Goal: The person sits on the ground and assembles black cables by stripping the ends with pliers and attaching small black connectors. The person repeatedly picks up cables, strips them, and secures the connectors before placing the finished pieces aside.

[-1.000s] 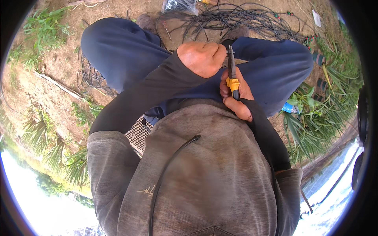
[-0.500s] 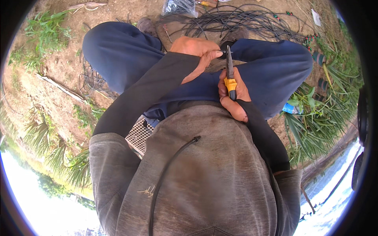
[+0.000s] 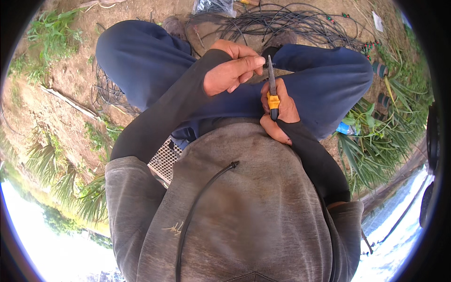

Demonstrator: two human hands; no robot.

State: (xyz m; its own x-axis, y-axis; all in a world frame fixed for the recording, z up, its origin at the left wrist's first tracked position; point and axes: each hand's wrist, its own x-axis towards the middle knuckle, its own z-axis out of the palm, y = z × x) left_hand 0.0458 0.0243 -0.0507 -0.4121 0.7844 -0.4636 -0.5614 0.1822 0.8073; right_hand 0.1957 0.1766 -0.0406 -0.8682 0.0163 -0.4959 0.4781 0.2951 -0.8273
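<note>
My right hand (image 3: 287, 105) is wrapped round a pair of long-nose pliers (image 3: 272, 89) with yellow and black handles and grey jaws. The jaws point away from me, up between my bent knees. My left hand (image 3: 232, 70) is closed in a pinch, its thumb on top, just left of the jaw tips. A tiny dark piece shows near the thumb tip, too small to name. Dark sleeves cover both my forearms.
Beyond my feet a heap of thin black cable (image 3: 296, 23) lies on the bare soil, with a clear plastic bag (image 3: 214, 6) beside it. More black cable (image 3: 108, 89) lies by my left leg. A perforated light-coloured crate (image 3: 164, 160) shows under me. Long-leaved plants (image 3: 376, 155) grow at right.
My left hand has rolled so its back and curled fingers face up, staying near the jaws. The pliers have tilted slightly left at the tip, still in my right hand.
</note>
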